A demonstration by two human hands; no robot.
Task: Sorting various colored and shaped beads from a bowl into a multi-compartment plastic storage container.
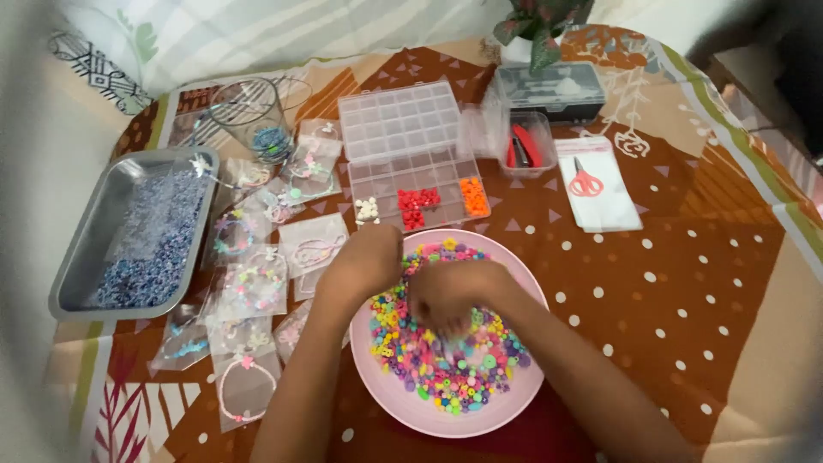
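Observation:
A pink plate (403,403) in front of me holds a heap of several multicoloured beads (454,369). My right hand (450,296) reaches down into the beads with its fingers curled among them; whether it grips a bead is hidden. My left hand (364,261) hovers over the plate's upper left rim with its fingers bent, and what it holds is hidden. Just beyond the plate lies an open clear compartment box (411,163) with white, red and orange beads in its near row.
A grey metal tray (86,257) of blue-purple beads sits at far left. Clear bags with bracelets (249,283) lie between tray and plate. A glass (249,116), a small clear tub with a red tool (525,146), pink scissors on a packet (586,182) and a potted plant (540,26) stand beyond.

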